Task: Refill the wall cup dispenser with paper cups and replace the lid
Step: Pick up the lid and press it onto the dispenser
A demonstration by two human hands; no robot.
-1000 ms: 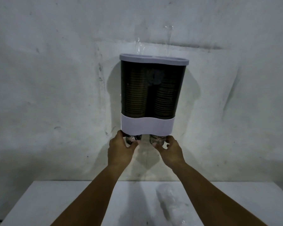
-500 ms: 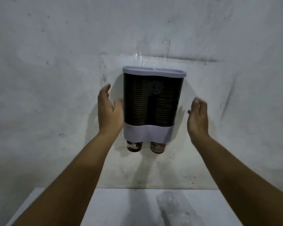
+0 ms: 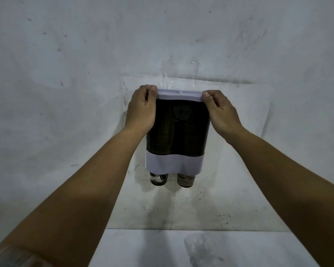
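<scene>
Pale lilac plastic caps the wall cup dispenser (image 3: 176,128), and in the head view, the only one given, both hands are on that lid (image 3: 178,95). The dispenser hangs on the grey wall near the centre of the frame, its long axis upright, with two dark columns of stacked paper cups (image 3: 167,135) visible through the tinted body and two cup bottoms poking out below the lilac lower band at about 6 o'clock. The lid runs crosswise, from 9 to 3 o'clock, across the top. The left hand (image 3: 141,110) pinches its 9 o'clock end, thumb at the lid's edge and fingers curled; the right hand (image 3: 219,110) pinches the 3 o'clock end in the same way. Each hand is in contact with its own end, so neither is the nearer, and the lid lies straight between them, above both wrists at 12 o'clock. Whether the lid is fully seated cannot be told from here; it looks level. Any lifting or pressing, I judge, depends on both ends moving evenly along the upright axis. Low in the frame, a white tabletop (image 3: 143,247) carries a crumpled clear plastic wrapper (image 3: 202,247) at about 5 o'clock from the dispenser, well apart from it.
</scene>
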